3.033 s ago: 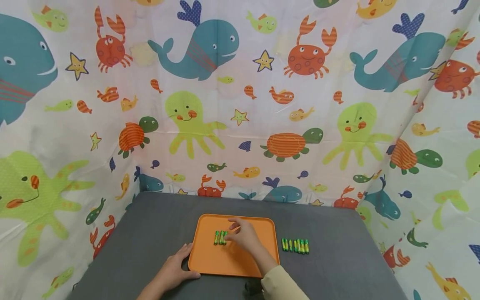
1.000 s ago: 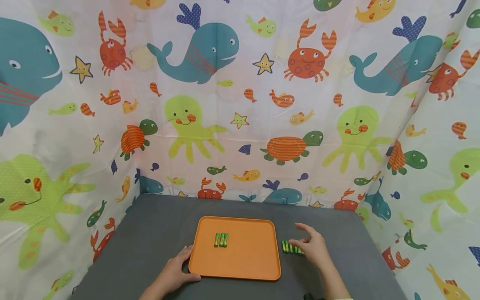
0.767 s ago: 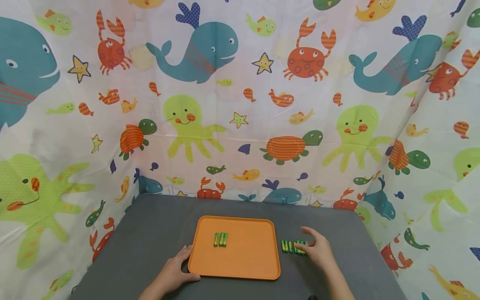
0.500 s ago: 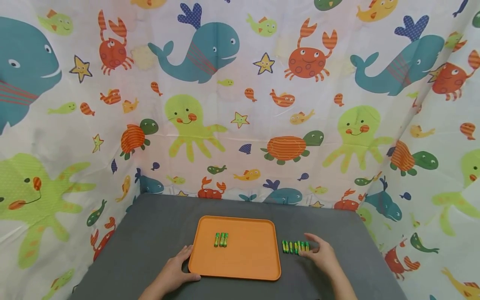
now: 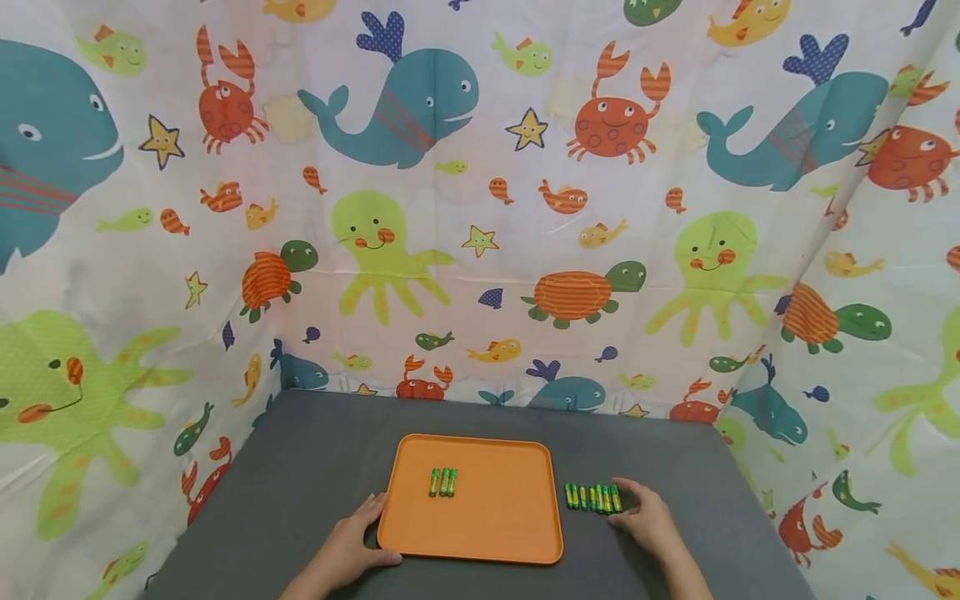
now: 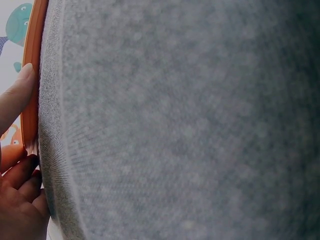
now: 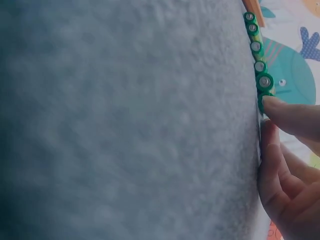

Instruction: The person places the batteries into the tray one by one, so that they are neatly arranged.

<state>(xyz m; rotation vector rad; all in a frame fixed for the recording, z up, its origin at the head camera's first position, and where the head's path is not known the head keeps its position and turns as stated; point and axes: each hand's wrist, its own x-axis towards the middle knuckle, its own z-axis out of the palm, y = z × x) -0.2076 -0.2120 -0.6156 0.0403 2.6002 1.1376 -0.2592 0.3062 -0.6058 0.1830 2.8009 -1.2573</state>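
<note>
An orange tray (image 5: 480,533) lies on the grey table, with three green-and-yellow batteries (image 5: 443,482) standing side by side in its left half. My left hand (image 5: 347,542) holds the tray's near left corner, thumb along the front rim and fingers at the left side. To the right of the tray is a row of several batteries (image 5: 583,498). At the row's right end my right hand (image 5: 647,517) has thumb and forefinger at the two ends of the last battery (image 5: 617,498). In the right wrist view the thumb (image 7: 287,116) covers part of that battery's end.
A white curtain (image 5: 480,250) printed with sea animals stands behind and on both sides of the grey tabletop (image 5: 315,450). Bare tray surface (image 5: 510,500) stretches to the right of the three batteries. A narrow strip of table separates the tray from the row.
My right hand has left the batteries in the tray, crossed to the right and slid along the row to its right end. The left hand has stayed at the tray corner.
</note>
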